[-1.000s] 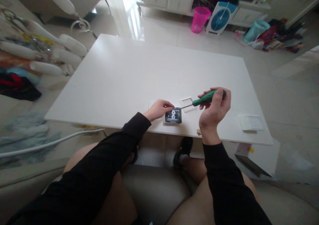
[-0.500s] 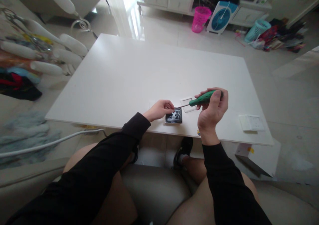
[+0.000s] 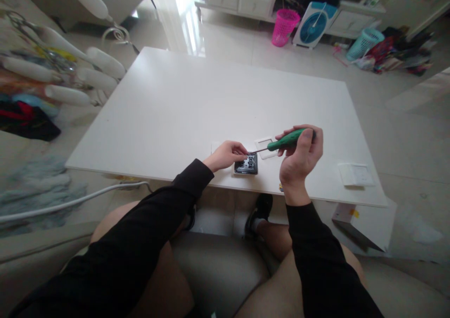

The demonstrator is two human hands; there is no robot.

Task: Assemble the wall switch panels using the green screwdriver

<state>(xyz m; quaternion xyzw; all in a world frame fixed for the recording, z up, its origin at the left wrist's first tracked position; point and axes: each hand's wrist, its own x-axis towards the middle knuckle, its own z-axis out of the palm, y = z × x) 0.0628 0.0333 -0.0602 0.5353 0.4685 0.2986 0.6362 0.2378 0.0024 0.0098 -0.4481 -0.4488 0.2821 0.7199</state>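
Observation:
My right hand (image 3: 300, 161) is closed around the green handle of a screwdriver (image 3: 286, 140), raised above the table. Its thin metal shaft slants down to the left, and the tip ends beside the fingers of my left hand (image 3: 230, 155). Those left fingers are pinched together at the upper left corner of a wall switch (image 3: 246, 166), whose black inner side faces up. What the fingertips hold there is hidden. Partly behind the screwdriver, a white switch frame (image 3: 262, 144) lies on the table.
On the right of the white table (image 3: 176, 102) lie white switch plates (image 3: 360, 175). A small yellow item (image 3: 281, 187) sits at the front edge, by my right wrist. A white box (image 3: 369, 224) stands below the right end. White lamp arms (image 3: 100, 60) reach towards the left edge.

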